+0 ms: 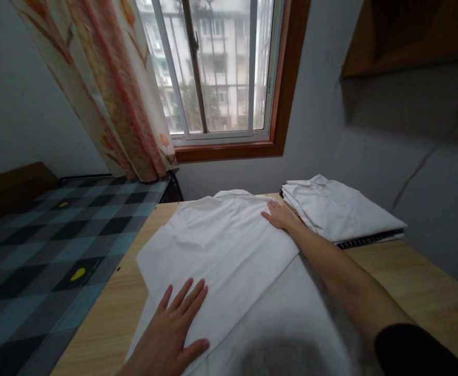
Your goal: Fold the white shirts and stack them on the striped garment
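A white shirt (pixel 229 250) lies spread on the wooden table in front of me, with one part folded across and light creases running along it. My left hand (pixel 176 324) is over the near left part of the shirt, palm down with fingers spread. Farther off, my right hand (pixel 279 214) rests flat on the shirt's far right edge, close to its shoulder. Neither hand grips the cloth. The shirt's lower end runs out of view at the bottom.
To the right on the wooden table (pixel 420 271) sits a stack of folded white shirts (pixel 338 206) with a black ridged piece beneath. A bed with a checked cover (pixel 75 235) adjoins the left. Behind are a curtain (pixel 122 94) and window (pixel 221 68); a shelf (pixel 409 42) hangs upper right.
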The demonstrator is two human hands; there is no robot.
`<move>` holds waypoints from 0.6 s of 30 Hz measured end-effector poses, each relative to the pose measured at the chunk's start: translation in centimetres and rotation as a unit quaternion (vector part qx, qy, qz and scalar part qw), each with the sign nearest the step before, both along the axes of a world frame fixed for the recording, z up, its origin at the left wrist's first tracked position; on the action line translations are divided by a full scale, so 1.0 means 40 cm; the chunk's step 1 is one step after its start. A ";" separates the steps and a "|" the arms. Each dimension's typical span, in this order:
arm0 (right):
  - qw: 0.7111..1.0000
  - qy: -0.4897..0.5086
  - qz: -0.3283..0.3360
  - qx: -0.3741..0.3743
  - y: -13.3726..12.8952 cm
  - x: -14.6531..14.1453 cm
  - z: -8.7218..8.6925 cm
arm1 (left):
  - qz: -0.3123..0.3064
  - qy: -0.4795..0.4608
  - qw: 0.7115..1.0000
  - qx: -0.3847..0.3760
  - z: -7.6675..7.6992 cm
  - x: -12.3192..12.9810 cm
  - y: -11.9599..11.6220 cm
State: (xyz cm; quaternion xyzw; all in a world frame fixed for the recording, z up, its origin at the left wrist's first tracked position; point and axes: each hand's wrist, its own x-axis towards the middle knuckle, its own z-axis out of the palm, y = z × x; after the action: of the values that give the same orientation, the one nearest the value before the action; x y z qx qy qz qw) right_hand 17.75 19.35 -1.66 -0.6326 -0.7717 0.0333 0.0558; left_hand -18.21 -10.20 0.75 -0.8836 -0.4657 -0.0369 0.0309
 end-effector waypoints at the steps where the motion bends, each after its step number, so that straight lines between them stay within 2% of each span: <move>1: 1.000 -0.001 -0.003 0.013 -0.007 -0.019 0.005 | 0.001 -0.001 1.000 0.001 0.000 0.001 -0.001; 3: 0.999 0.004 0.007 0.033 -0.028 -0.065 0.013 | 0.000 -0.001 1.000 0.002 -0.001 0.003 -0.003; 5: 0.998 0.017 0.049 0.030 -0.054 -0.110 0.012 | 0.001 -0.001 1.000 0.001 -0.002 0.003 -0.004; 8: 0.994 0.025 0.104 0.011 -0.085 -0.140 -0.001 | 0.001 -0.001 1.000 0.001 0.000 0.002 -0.006; 11: 0.996 0.016 0.088 0.014 -0.085 -0.113 -0.011 | 0.001 0.004 1.000 -0.010 0.008 0.005 -0.007; 18: 1.000 -0.007 -0.001 -0.012 -0.016 -0.010 -0.007 | 0.002 -0.009 1.000 -0.026 0.009 0.002 -0.003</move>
State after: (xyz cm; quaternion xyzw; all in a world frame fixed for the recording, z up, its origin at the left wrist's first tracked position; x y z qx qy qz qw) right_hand 17.34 18.70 -1.94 -0.6345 -0.7708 0.0380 0.0425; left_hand -18.11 -10.31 1.10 -0.8829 -0.4685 -0.0325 0.0044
